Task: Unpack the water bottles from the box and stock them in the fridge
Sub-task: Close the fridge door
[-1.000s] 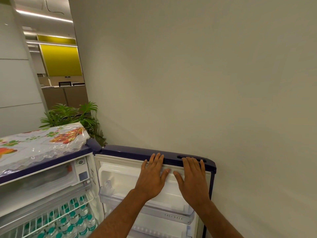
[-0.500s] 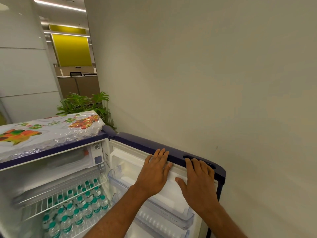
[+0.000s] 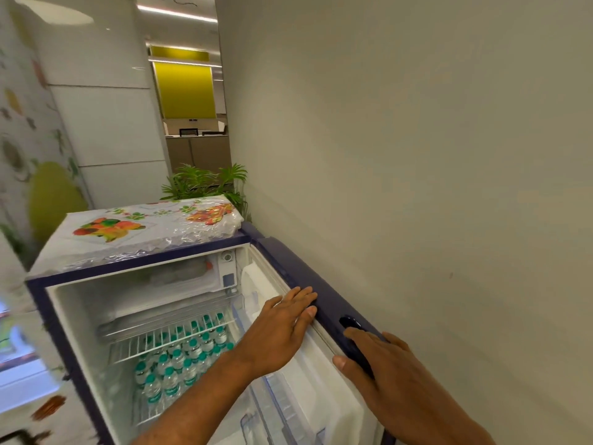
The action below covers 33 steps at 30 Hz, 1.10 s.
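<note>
A small dark blue fridge (image 3: 38, 303) stands open in front of me. Its door (image 3: 327, 303) is swung out to the right, close to the wall. Several water bottles (image 3: 179, 364) with green caps stand packed under a wire shelf inside. My left hand (image 3: 282, 326) lies flat, fingers together, on the inner top edge of the door. My right hand (image 3: 382, 367) grips the door's top edge near the recessed handle, thumb on the inner side. The box is out of sight.
A beige wall (image 3: 417, 155) runs right beside the open door. A flowered plastic cover (image 3: 141, 232) lies on the fridge top. A green potted plant (image 3: 205, 184) stands behind the fridge. White panels and a patterned wall rise at the left.
The view has swung left, so the fridge interior and bottles now show fully. The door appears turned further toward the wall. Both hands stay on its top edge, now further apart.
</note>
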### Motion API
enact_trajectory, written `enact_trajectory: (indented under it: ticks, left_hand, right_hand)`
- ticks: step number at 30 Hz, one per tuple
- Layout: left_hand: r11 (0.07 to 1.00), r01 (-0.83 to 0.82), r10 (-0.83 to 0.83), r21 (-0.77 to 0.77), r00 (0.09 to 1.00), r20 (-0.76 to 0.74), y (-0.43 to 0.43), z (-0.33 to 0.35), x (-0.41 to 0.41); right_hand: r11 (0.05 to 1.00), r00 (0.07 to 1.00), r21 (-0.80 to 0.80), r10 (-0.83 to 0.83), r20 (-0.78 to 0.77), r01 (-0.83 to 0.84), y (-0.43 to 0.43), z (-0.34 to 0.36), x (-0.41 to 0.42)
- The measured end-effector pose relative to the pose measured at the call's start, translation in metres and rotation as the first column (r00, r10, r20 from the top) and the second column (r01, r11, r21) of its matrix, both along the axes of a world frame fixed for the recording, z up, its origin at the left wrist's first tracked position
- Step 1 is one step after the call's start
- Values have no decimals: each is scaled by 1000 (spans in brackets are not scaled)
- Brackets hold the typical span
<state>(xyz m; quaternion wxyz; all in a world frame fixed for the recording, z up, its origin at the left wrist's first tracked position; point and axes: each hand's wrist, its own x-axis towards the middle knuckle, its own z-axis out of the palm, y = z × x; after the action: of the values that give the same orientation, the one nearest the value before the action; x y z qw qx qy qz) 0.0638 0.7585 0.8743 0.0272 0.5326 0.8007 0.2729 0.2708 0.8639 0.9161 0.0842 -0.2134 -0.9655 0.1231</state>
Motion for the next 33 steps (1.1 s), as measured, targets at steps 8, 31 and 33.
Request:
enact_trajectory:
  ticks: [8, 31, 33]
  left_hand:
    - [999, -36, 39, -37, 996, 75, -69, 11, -17]
    - [950, -312, 294, -1, 895, 336, -252, 43, -132]
    - [904, -420, 374, 77, 867, 330, -267, 45, -147]
  right_hand:
    - [959, 964, -109, 266, 22, -262, -43, -2, -23]
    - [735, 545, 278, 656, -523, -618, -179, -77, -218]
    - [751, 574, 276, 644, -506, -600, -193, -76, -232]
